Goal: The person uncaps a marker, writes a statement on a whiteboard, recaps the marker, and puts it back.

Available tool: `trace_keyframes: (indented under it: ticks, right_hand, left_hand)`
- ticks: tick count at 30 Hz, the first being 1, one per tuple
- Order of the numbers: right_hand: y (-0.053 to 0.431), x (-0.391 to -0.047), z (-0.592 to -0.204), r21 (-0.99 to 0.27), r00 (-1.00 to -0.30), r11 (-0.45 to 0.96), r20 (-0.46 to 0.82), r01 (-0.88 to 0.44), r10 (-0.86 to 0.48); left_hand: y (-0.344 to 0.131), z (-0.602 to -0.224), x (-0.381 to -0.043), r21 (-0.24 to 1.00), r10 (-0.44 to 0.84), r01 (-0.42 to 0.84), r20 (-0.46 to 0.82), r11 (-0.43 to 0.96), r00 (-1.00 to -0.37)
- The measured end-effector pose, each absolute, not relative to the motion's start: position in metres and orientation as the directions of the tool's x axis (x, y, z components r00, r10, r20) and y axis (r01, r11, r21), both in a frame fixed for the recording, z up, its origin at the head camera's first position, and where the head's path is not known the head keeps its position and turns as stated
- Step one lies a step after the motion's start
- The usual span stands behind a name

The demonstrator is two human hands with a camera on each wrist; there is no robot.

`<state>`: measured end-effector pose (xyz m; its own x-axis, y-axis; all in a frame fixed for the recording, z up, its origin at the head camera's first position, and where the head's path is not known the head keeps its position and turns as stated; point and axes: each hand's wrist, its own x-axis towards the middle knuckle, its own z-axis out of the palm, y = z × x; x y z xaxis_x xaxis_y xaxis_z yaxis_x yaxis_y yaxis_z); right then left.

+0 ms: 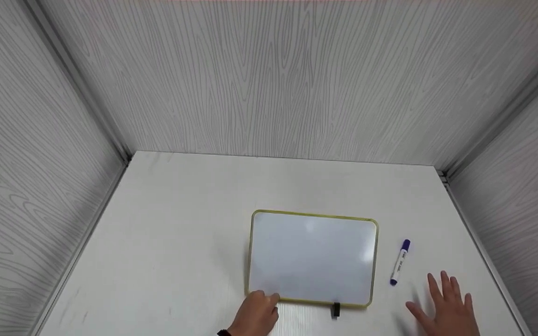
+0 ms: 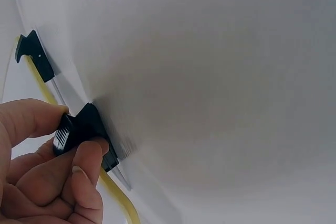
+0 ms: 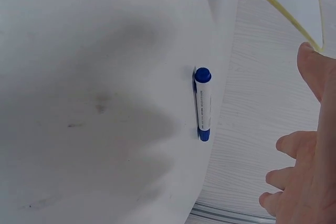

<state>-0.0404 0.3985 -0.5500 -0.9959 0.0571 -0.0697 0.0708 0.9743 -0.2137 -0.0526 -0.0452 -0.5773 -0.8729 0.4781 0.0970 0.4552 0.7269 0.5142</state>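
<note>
A small whiteboard (image 1: pixel 313 259) with a yellow frame lies near the front of the table. My left hand (image 1: pixel 255 313) is at its lower left corner. In the left wrist view, the thumb and fingers pinch a black clip (image 2: pixel 90 121) on the yellow edge. A second black clip (image 1: pixel 336 309) sits further right along that same edge. To the right of the board lies a capped whiteboard marker (image 1: pixel 399 262), white with blue ends. My right hand (image 1: pixel 450 310), fingers spread, is to the right of and nearer than the marker, holding nothing.
The white table (image 1: pixel 171 224) is walled by grey wood-grain panels (image 1: pixel 269 84) at the back and both sides. Metal strips (image 1: pixel 82 242) run along its side edges. A few dark smudges (image 3: pixel 101 102) mark the tabletop.
</note>
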Motion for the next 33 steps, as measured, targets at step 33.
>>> trace_keyframes:
  ticks: [33]
  right_hand:
    - [0.374, -0.137, -0.572, -0.522, -0.951, 0.796, -0.206, 0.307, 0.231]
  left_hand:
    - [-0.039, -0.579, -0.049, 0.470, 0.497, 0.508, 0.158, 0.722, -0.853]
